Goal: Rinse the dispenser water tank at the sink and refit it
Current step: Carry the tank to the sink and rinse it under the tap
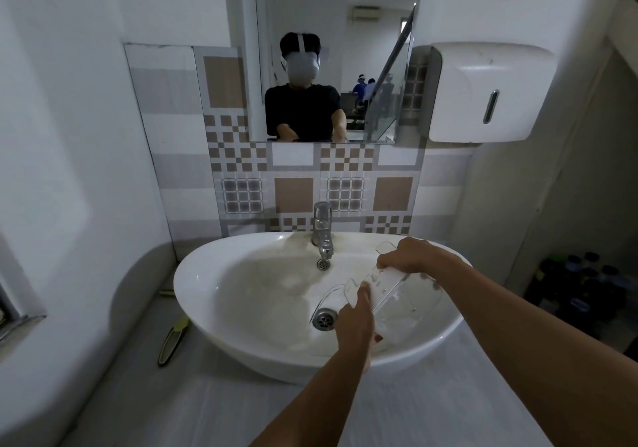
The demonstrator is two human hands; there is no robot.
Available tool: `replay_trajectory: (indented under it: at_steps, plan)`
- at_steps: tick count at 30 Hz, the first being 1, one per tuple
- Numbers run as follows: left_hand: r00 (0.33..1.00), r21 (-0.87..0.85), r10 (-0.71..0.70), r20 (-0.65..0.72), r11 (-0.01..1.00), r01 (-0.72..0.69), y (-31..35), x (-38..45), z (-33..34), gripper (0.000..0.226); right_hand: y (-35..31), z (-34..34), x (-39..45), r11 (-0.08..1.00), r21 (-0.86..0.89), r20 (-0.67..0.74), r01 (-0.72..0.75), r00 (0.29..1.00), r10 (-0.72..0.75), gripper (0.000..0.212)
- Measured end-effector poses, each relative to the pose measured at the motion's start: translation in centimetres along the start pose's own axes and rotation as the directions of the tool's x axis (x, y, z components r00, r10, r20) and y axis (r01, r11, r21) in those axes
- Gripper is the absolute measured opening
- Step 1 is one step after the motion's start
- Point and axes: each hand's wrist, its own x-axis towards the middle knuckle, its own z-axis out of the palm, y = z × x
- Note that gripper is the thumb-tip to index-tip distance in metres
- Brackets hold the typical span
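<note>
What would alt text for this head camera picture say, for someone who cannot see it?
A person's left hand and right hand hold a clear plastic water tank tilted over a white basin, right of the chrome tap, from which no water shows. Above are patterned tiles, a mirror and a white wall dispenser.
</note>
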Motion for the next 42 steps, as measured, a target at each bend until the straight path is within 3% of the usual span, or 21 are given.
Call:
replay_trajectory:
  at_steps: [14, 19, 23, 33, 37, 40, 42]
  plan:
    - [0.998, 0.085, 0.052, 0.03, 0.995, -0.054, 0.0, -0.2, 0.1, 0.058, 0.2, 0.1, 0.6, 0.998, -0.069, -0.031, 0.008, 0.999, -0.01, 0.03]
    - [0.999, 0.037, 0.008, 0.039, 0.999, -0.009, -0.1, 0.0, -0.1, 0.054, 0.2, 0.3, 1.1, 0.996, -0.09, -0.036, 0.023, 0.999, -0.026, 0.029]
    - [0.998, 0.112, 0.049, 0.04, 0.992, -0.054, -0.3, 0.3, 0.0, 0.057, 0.3, 0.5, 1.6, 0.995, -0.097, -0.035, 0.022, 0.999, -0.026, 0.029]
    - [0.999, -0.067, -0.037, 0.018, 0.997, 0.038, -0.7, 0.8, 0.0, 0.049, 0.6, 0.8, 2.6, 0.996, -0.083, -0.054, 0.023, 0.998, -0.027, 0.03]
    - [1.0, -0.069, -0.015, 0.011, 0.998, 0.016, -0.9, 0.9, 0.0, 0.049, 0.6, 0.8, 2.7, 0.995, -0.097, -0.056, 0.032, 0.998, -0.037, 0.03]
    - [0.998, 0.053, 0.055, 0.034, 0.997, -0.057, -0.8, 0.9, 0.1, 0.054, 0.6, 0.8, 2.7, 0.994, -0.106, -0.053, 0.039, 0.998, -0.044, 0.03]
    - [0.999, 0.002, 0.016, 0.028, 1.0, -0.016, -0.8, 0.9, 0.0, 0.052, 0.6, 0.8, 2.6, 0.992, -0.12, -0.054, 0.044, 0.997, -0.05, 0.03]
